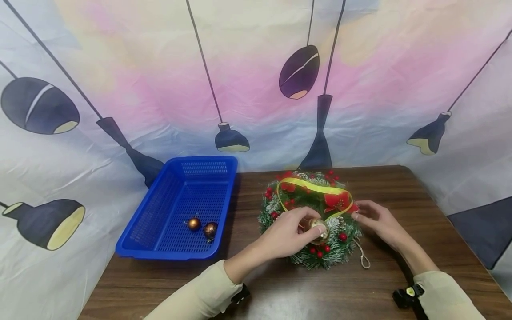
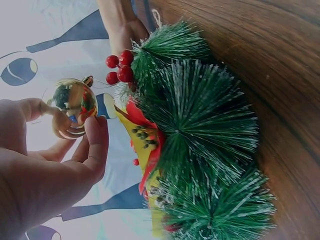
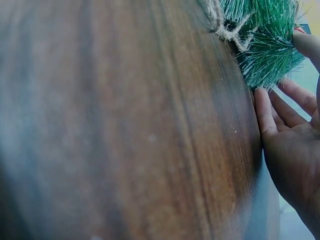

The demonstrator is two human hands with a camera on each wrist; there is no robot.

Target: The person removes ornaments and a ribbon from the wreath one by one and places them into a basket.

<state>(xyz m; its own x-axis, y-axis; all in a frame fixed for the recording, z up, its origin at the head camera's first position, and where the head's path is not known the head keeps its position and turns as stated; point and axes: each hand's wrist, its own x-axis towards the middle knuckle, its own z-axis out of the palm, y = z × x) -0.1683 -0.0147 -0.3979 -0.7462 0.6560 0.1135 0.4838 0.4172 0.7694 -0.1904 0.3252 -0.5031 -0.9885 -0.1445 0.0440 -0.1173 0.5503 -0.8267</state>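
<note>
My left hand [image 1: 286, 233] pinches a shiny gold Christmas ball [image 2: 75, 107] between thumb and fingertips, above the near part of a wreath. The ball's metal cap points toward the greenery in the left wrist view. The wreath [image 1: 340, 249] lies on the table, green with frosted tips, red berries [image 2: 120, 67] and red flowers [image 1: 337, 201]. A yellow ribbon [image 1: 308, 184] loops over it. At the wreath's right edge, my right hand [image 1: 380, 222] holds the rim between thumb and fingers, seen in part in the right wrist view.
To the left stands a blue plastic basket [image 1: 132, 240] with two copper-brown balls, one [image 1: 194, 223] beside the other [image 1: 210, 230]. A twine loop [image 1: 364, 260] trails from the wreath onto the wooden table [image 1: 280, 293]. Behind hangs a cloth [image 1: 256, 89] printed with lamps.
</note>
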